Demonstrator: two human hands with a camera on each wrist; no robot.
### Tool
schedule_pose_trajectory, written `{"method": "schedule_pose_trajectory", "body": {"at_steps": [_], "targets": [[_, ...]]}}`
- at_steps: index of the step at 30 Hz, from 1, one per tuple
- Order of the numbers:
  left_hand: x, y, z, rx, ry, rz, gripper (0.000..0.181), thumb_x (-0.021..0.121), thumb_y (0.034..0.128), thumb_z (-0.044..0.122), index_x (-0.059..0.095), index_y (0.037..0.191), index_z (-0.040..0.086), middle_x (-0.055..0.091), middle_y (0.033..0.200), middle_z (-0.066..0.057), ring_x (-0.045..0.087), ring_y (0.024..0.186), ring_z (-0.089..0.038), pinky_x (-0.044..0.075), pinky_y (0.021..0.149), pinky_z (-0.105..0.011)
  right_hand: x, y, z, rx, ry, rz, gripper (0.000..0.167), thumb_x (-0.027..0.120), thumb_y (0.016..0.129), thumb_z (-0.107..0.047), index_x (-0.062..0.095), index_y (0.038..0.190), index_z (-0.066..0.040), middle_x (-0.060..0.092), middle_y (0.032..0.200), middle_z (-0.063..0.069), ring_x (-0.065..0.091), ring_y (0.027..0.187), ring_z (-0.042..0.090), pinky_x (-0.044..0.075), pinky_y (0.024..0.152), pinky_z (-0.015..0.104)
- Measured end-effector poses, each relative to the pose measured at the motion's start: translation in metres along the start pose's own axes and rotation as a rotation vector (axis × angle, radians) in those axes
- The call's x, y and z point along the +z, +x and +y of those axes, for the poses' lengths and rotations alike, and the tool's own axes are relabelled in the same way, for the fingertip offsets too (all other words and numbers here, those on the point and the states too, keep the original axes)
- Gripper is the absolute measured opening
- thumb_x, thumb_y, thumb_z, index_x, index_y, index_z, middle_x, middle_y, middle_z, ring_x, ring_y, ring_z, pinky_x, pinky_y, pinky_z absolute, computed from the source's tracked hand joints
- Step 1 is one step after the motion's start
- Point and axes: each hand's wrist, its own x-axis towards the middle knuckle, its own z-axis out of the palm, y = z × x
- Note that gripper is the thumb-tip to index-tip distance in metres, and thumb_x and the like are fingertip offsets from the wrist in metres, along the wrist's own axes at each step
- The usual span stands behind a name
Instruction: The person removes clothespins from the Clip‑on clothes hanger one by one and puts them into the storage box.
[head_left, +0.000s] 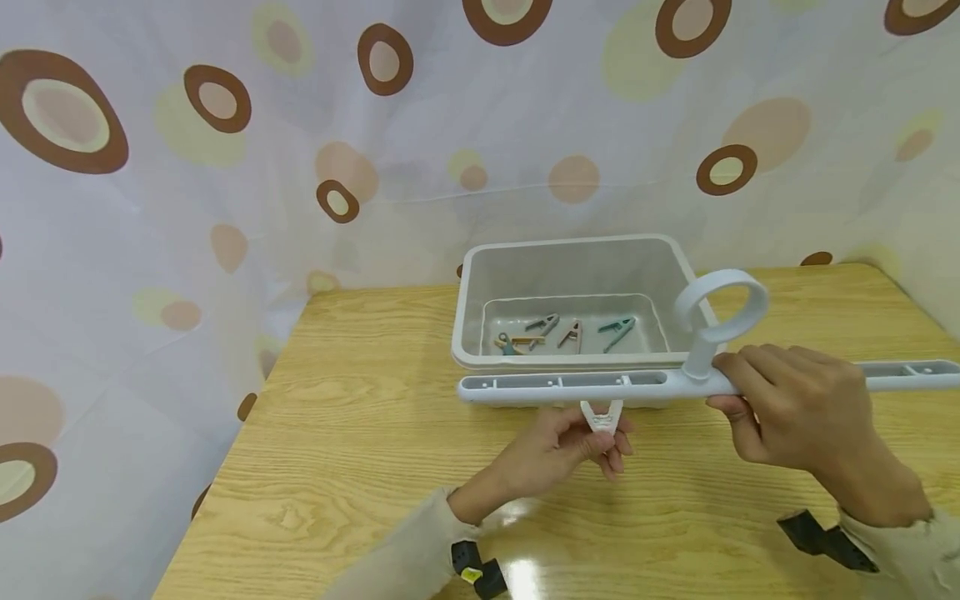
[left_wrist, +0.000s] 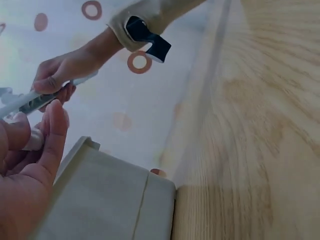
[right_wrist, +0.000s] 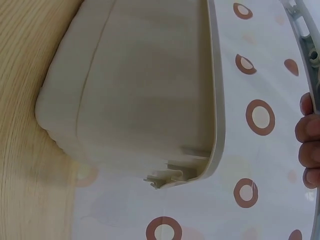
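Above the table a light-grey hanger [head_left: 690, 386] with a slotted bar and a round hook [head_left: 753, 310] is held level. My right hand [head_left: 806, 408] grips its bar just right of the hook's base; in the right wrist view only the fingertips [right_wrist: 310, 145] show. My left hand [head_left: 551, 450] pinches a white clothespin [head_left: 602, 418] between thumb and fingers, right under the left half of the bar. Its prongs point up at the bar; whether they touch it I cannot tell. In the left wrist view the fingers mostly cover the clothespin [left_wrist: 35, 140].
Behind the bar stands a grey plastic bin [head_left: 577, 242] on the wooden table [head_left: 360, 392]. Several clothespins in grey, pink, teal and yellow lie on its floor, among them a teal one [head_left: 619, 332]. A patterned curtain [head_left: 450, 125] hangs behind the table.
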Motion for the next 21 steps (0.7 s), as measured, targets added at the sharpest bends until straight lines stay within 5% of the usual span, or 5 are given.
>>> {"method": "schedule_pose_trajectory", "body": {"at_steps": [3,7,11,16,21], "targets": [[-0.01,-0.005,0.001,0.009,-0.137,-0.066,0.04,0.05,0.0981,0.006,0.043,0.121,-0.026,0.049,0.101,-0.042,0.061,0.083,-0.013,0.056,0.075,-0.032,0.0,-0.001,0.0,-0.005,0.015,-0.008,0.059,0.033,0.103,-0.044,0.055,0.071,0.001,0.037,0.049,0.003,0.023,0.034,0.015,0.015,0.029,0.029],[-0.02,-0.008,-0.003,-0.05,-0.373,-0.213,0.082,0.055,0.0901,0.038,0.026,0.123,-0.031,0.06,0.101,-0.017,0.057,0.087,-0.011,0.049,0.075,-0.021,0.0,-0.003,-0.001,-0.008,0.035,0.003,0.059,0.034,0.103,-0.044,0.054,0.07,0.001,0.036,0.05,0.002,0.022,0.036,0.014,0.015,0.03,0.029],[-0.023,-0.008,-0.009,-0.09,-0.488,-0.273,0.09,0.055,0.0875,0.046,0.017,0.118,-0.031,0.064,0.103,0.004,0.056,0.087,-0.009,0.046,0.073,-0.018,0.002,-0.003,-0.003,-0.009,0.049,0.035,0.058,0.035,0.102,-0.044,0.053,0.07,0.0,0.034,0.051,0.001,0.019,0.037,0.012,0.015,0.03,0.029],[-0.021,-0.005,-0.006,-0.024,-0.377,-0.187,0.077,0.061,0.0862,0.036,0.028,0.107,-0.03,0.065,0.097,0.0,0.058,0.081,-0.008,0.047,0.068,-0.019,0.002,-0.001,-0.005,-0.005,0.064,0.029,0.058,0.035,0.103,-0.043,0.052,0.069,0.0,0.034,0.051,0.001,0.019,0.038,0.012,0.017,0.03,0.029],[-0.017,-0.005,0.003,0.05,-0.144,-0.01,0.032,0.059,0.0895,-0.007,0.044,0.104,-0.032,0.057,0.094,-0.04,0.063,0.082,-0.013,0.054,0.071,-0.027,0.002,-0.002,-0.005,0.001,0.052,0.029,0.058,0.035,0.102,-0.045,0.049,0.068,-0.001,0.035,0.051,0.002,0.021,0.037,0.014,0.018,0.03,0.031]]}}
